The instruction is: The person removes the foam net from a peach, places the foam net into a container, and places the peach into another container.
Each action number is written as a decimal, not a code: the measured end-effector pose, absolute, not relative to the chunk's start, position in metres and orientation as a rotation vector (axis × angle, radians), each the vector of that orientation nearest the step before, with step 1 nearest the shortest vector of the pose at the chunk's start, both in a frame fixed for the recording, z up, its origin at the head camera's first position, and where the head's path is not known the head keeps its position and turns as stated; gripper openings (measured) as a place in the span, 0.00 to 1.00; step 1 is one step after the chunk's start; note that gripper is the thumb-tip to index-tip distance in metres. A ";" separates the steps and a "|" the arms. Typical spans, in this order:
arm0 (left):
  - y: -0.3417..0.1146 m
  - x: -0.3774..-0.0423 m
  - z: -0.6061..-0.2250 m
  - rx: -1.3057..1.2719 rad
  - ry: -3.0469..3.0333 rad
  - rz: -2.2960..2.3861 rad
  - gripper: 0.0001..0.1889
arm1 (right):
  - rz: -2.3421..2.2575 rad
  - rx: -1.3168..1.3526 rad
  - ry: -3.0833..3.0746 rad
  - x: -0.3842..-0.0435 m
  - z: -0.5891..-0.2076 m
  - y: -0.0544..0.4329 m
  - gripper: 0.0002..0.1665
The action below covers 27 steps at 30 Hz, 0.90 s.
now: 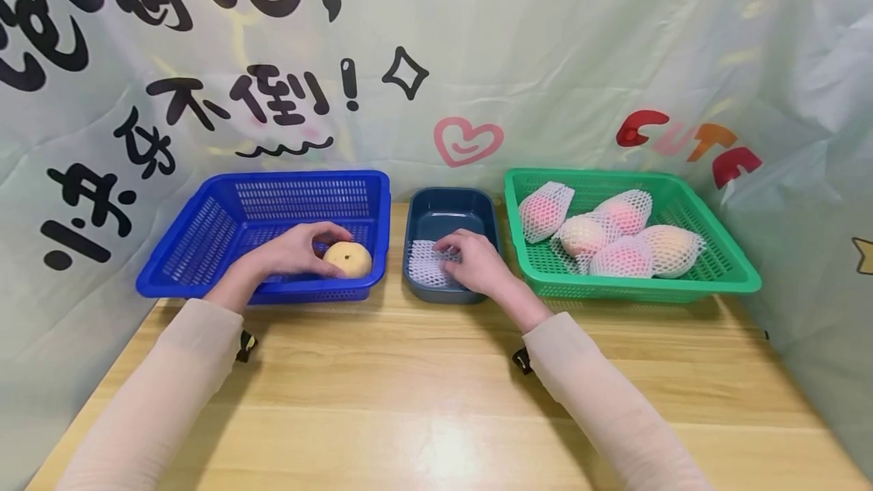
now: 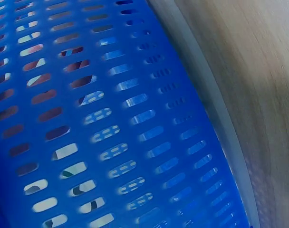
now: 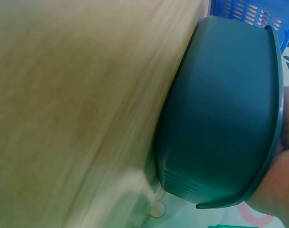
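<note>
Yellow fruit (image 1: 349, 259): bare of any net, it is held inside the blue basket (image 1: 307, 292), toward that basket's four o'clock; whether its weight is borne by the basket floor cannot be told.
Left hand (image 1: 298, 250): the fruit is gripped between a curved thumb and bent fingers, the hand being set on the fruit's nine o'clock side.
Dark box (image 1: 443, 296): placed between the two baskets, with the blue one at its nine o'clock; pale foam netting (image 1: 424, 267) is contained at its seven o'clock.
Right hand (image 1: 477, 264): held over the box from about four o'clock, with fingers bent down at the netting – whether any of it is pinched cannot be told, and only the hand's edge is shown by the right wrist view.
Green basket (image 1: 648, 290): set at the box's three o'clock; five netted fruits (image 1: 621, 258) are held in it, one at ten o'clock and the rest grouped beside it.
Fruits done: one, it is judged – bare and inside the blue basket, though its release is not yet made.
Fruits left: five, each seen in its own net; the work is judged to be at an early stage.
</note>
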<state>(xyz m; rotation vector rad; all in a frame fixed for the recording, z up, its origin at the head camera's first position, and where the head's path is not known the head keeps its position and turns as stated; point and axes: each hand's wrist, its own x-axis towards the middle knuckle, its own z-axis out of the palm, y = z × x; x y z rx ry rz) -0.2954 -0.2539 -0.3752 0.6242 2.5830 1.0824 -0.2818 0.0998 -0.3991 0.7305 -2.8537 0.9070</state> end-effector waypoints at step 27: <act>-0.226 -0.206 -0.369 0.769 3.253 1.419 0.12 | 1.254 0.535 -2.092 -0.233 -0.370 0.166 0.17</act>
